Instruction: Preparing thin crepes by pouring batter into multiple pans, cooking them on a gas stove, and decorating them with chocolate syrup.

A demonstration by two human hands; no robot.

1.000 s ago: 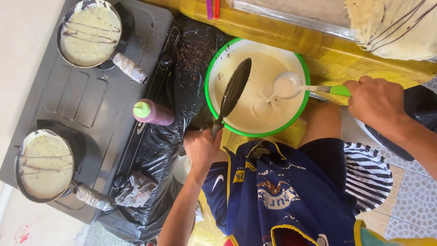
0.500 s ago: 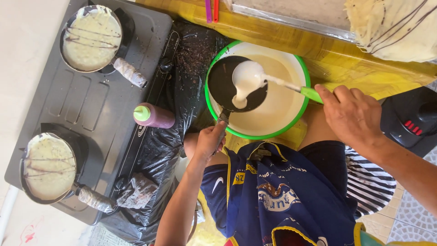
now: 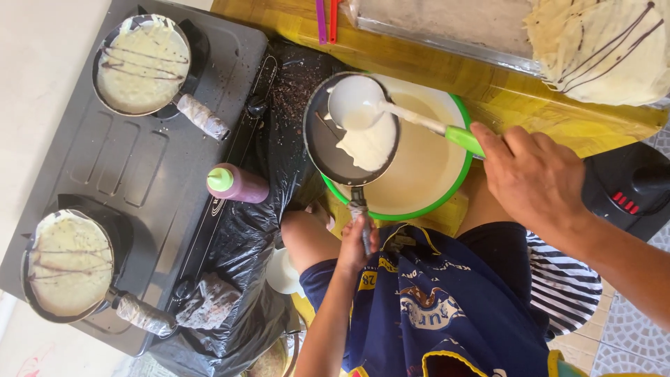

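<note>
Left hand: (image 3: pixel 357 246) nearest the body, above the lap; forearm rises from the bottom edge, fingers clenched round the thin handle of the small dark pan (image 3: pixel 335 139), holding it level over the near-left rim of the bowl.
Right hand: (image 3: pixel 534 178) comes in from the right edge, forearm slanting down to the lower right; fingers closed on the green handle of the white ladle (image 3: pixel 359 105), knuckles uppermost.
Ladle: cup tipped over the pan; pale batter (image 3: pixel 370 146) runs off it into a patch on the pan's right half.
Pan, handling: looks light and stiff; held at the far end of a narrow handle, so it likely tips easily. Wet batter is runny and slides with any tilt; best gripped well down the handle.
Bowl: (image 3: pixel 447 202) white with green rim, part-filled with batter, on the yellow tabletop (image 3: pixel 488 91) just in front of the knees.
Squeeze bottle: (image 3: pixel 237 184) dark with green cap, lying on its side at the right edge of the stove.
Stove: (image 3: pixel 118 174) grey two-burner, left of the bowl, black plastic sheet (image 3: pixel 244 244) between them.
Stove pans: one at the near-left burner (image 3: pixel 66 262), one at the far-left (image 3: pixel 143 63); each holds a pale crepe with dark drizzle lines, handles cloth-wrapped.
Far right corner: finished crepes (image 3: pixel 600 45) stacked, drizzled dark, on a tray (image 3: pixel 447 24).
</note>
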